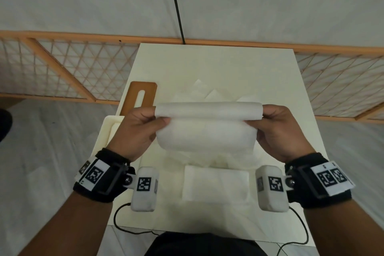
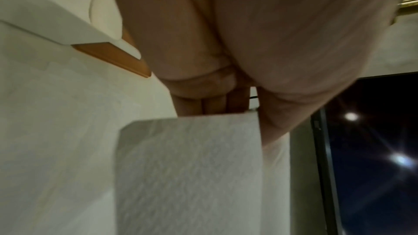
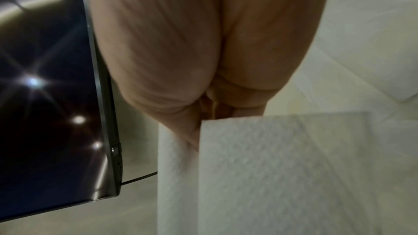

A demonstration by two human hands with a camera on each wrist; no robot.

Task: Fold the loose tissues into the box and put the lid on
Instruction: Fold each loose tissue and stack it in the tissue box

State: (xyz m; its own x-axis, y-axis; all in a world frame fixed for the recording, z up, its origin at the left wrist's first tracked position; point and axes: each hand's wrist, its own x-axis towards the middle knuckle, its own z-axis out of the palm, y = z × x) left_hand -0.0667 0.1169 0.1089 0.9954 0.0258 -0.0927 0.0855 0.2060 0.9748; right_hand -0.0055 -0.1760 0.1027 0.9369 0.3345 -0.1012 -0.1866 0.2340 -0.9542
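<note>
A white tissue (image 1: 207, 127) hangs in the air over the middle of the table, doubled over along its top edge. My left hand (image 1: 161, 119) pinches its left end and my right hand (image 1: 256, 120) pinches its right end, thumbs toward me. The wrist views show the same tissue (image 2: 192, 167) (image 3: 282, 167) gripped between thumb and fingers. A folded tissue (image 1: 216, 185) lies flat near the front edge. Loose tissues (image 1: 207, 93) lie spread behind and under the held one. The white box (image 1: 108, 129) stands at the left, partly hidden by my left hand. Behind it lies the wooden slotted lid (image 1: 143, 95).
The white table (image 1: 270, 68) is narrow, with floor on both sides. An orange lattice fence (image 1: 72, 64) runs behind it. A black cable (image 1: 176, 6) hangs at the back. A dark screen (image 3: 45, 96) shows in both wrist views.
</note>
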